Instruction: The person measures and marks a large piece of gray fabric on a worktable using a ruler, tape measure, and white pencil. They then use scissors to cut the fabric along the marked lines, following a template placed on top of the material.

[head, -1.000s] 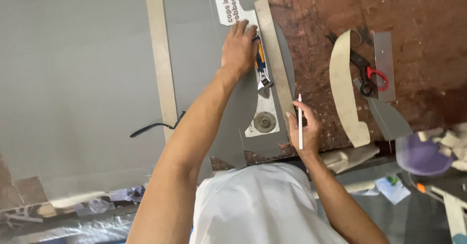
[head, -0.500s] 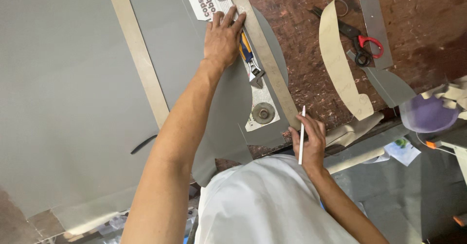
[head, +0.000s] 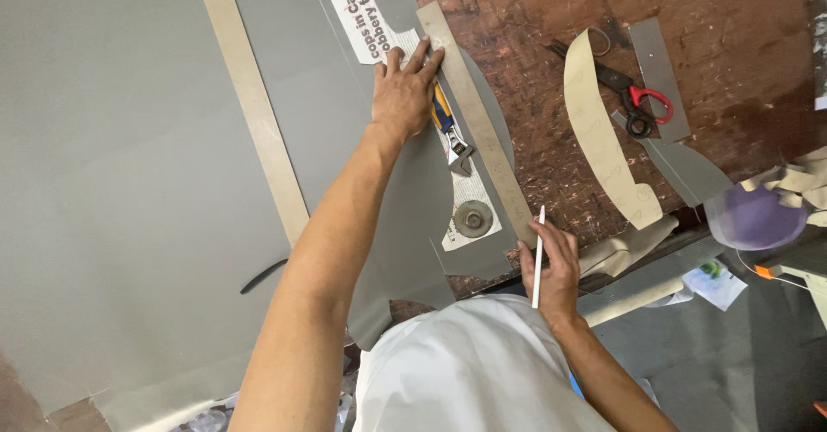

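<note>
Scarred brown worktable (head: 689,18), grey sheet (head: 112,156), left hand (head: 403,96) flat on it

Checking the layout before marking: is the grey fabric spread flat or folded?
Spread flat: the grey fabric lies smooth across the table, left hand pressing it.

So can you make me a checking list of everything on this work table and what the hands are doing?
Surface: worn reddish-brown table, partly covered by grey sheet material.
Job's things: long flat ruler; newspaper pattern piece; white pencil.
Clutter: adjustable wrench and round metal weight on the pattern; red-handled scissors; curved tan template; tan strip.
Hands: left hand pressed flat beside the ruler; right hand holds the pencil at the ruler's near end.
Cables: nothing seen.
Surroundings: purple bowl, scraps at right.
</note>
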A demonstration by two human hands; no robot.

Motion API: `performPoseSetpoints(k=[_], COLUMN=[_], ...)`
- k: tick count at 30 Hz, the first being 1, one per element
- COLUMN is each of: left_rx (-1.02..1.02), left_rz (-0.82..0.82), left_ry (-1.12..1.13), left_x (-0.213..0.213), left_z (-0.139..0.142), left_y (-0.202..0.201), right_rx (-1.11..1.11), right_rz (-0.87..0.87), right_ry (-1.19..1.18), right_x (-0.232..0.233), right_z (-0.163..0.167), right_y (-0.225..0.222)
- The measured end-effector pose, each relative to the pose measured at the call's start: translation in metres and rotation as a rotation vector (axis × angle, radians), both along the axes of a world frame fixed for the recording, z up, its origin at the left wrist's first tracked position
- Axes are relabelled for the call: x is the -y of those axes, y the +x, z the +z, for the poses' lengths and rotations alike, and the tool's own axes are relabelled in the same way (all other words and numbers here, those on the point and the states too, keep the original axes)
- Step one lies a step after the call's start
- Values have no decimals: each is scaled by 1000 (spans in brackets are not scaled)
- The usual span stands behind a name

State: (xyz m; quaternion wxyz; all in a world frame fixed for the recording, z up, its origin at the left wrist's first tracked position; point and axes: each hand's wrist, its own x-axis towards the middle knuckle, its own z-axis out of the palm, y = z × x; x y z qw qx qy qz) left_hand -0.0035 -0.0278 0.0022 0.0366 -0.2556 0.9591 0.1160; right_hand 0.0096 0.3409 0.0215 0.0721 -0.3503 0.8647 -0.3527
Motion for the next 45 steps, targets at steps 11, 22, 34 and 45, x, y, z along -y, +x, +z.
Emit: performPoseSetpoints(k=[11,22,34,45], left_rx=[20,39,72,69], left_rz=[-6,-16,-15,-9], left_ry=[9,2,-6,-5], left_x=[1,1,0,0], left_z=[-8,-8,-5,-4], left_y=[-4,-5,-5,-5], right_rx=[-26,-3,-3,-5], right_rz=[2,-17,-22,-27], right_ry=[8,3,3,21], right_x=[0,-1,0,0], right_z=[-3,-9,-7,-9], right_y=[0,-1,0,1])
